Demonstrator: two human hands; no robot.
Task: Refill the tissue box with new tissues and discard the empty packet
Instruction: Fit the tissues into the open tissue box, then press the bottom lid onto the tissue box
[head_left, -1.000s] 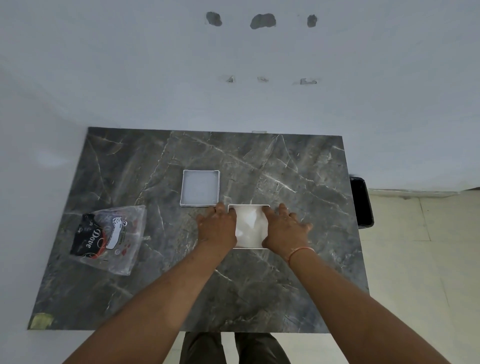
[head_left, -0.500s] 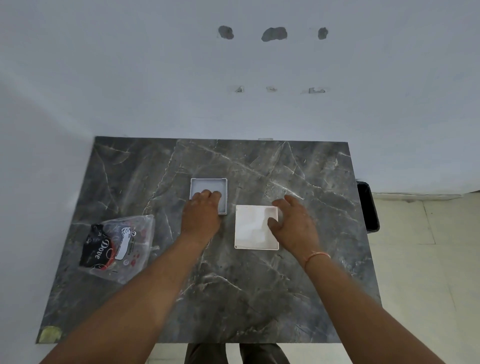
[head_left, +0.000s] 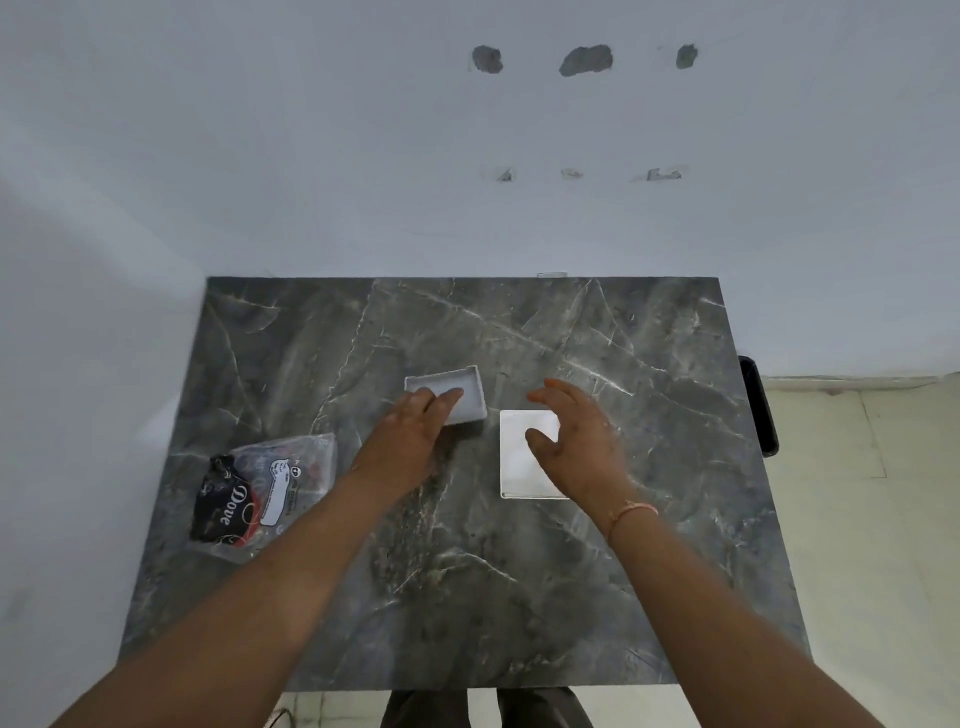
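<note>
Head-camera view: a dark grey marble-patterned table (head_left: 519, 597) stands against a pale wall (head_left: 311, 156) marked by 3 grey patches, with a black bin (head_left: 759, 405) just beside the table's right edge. 2 bare forearms reach in from the bottom of the frame. On the table's left part lies the clear plastic tissue packet (head_left: 262, 493), crumpled, flat and printed "Dove", well apart from both hands. Right of centre sits the white square tissue box (head_left: 519, 467), filled with white tissue. Just beside it, up and to the left, the grey box lid (head_left: 462, 387) is tilted, its near edge raised, with the left hand (head_left: 410, 441) gripping that edge, fingers curled over its rim. The right hand (head_left: 576, 447) hovers above the tissue box's right part, fingers spread wide and holding nothing; whether it touches the box cannot be told. A thin orange thread (head_left: 631, 514) circles the right wrist.
</note>
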